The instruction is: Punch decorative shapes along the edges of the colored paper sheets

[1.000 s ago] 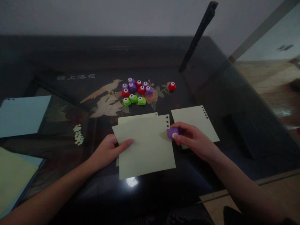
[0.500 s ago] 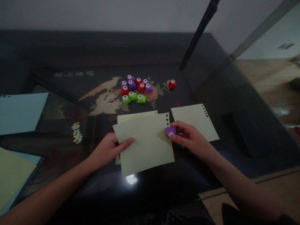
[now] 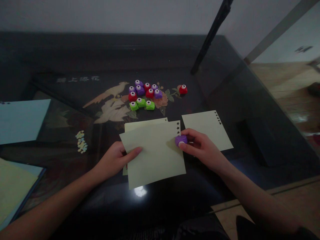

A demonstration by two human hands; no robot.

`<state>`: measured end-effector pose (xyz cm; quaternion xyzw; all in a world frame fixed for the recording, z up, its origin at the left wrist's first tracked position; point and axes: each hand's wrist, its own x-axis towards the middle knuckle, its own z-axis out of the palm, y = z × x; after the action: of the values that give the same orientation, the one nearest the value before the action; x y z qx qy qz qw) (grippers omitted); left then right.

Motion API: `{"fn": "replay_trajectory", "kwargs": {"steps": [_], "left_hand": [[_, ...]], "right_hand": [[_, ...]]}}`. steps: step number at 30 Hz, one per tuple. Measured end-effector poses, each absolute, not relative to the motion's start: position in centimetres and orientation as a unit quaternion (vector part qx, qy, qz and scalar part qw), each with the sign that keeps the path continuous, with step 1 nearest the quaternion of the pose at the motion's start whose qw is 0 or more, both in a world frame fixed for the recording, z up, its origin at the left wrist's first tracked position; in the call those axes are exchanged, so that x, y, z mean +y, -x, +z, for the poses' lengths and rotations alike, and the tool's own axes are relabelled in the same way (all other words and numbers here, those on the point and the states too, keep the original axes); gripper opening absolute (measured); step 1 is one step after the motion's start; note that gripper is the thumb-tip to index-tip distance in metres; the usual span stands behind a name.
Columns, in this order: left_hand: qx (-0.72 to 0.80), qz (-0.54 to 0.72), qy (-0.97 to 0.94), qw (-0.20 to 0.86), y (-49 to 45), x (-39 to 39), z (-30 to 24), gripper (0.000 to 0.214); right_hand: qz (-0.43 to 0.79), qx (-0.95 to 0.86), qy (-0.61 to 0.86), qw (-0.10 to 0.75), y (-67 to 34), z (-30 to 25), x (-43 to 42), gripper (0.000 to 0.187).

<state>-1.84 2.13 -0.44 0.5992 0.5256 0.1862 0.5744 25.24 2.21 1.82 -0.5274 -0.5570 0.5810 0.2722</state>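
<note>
A pale yellow sheet of paper (image 3: pixel 155 156) is pinched at its left side by my left hand (image 3: pixel 120 158), thumb on top and fingers underneath. Small shapes are punched down its upper right edge. On that edge sits a purple craft punch (image 3: pixel 181 140), gripped between the thumb and fingers of my right hand (image 3: pixel 200 145), the thumb on its white button. Another pale sheet (image 3: pixel 145 125) lies partly hidden under the held one. To the right, a third punched sheet (image 3: pixel 207 128) rests on the table, partly behind my right hand.
Several purple, red and green craft punches (image 3: pixel 141 95) cluster beyond the paper, with one red punch (image 3: pixel 183 89) apart. Punched-out paper bits (image 3: pixel 81 141) lie at left, near a blue sheet (image 3: pixel 22 120) and a paper stack (image 3: pixel 17 186). A black pole (image 3: pixel 212 36) rises behind.
Hands, paper and punch hold nearly the same positions; the whole view has shifted very slightly.
</note>
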Motion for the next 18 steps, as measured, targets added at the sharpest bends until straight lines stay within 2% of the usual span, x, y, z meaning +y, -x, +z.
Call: {"fn": "replay_trajectory", "kwargs": {"steps": [18], "left_hand": [[0.522, 0.187, -0.601, 0.575, 1.74, 2.14, -0.43, 0.027]], "right_hand": [[0.583, -0.534, 0.536, 0.296, -25.31, 0.98, 2.15, 0.027]]}}
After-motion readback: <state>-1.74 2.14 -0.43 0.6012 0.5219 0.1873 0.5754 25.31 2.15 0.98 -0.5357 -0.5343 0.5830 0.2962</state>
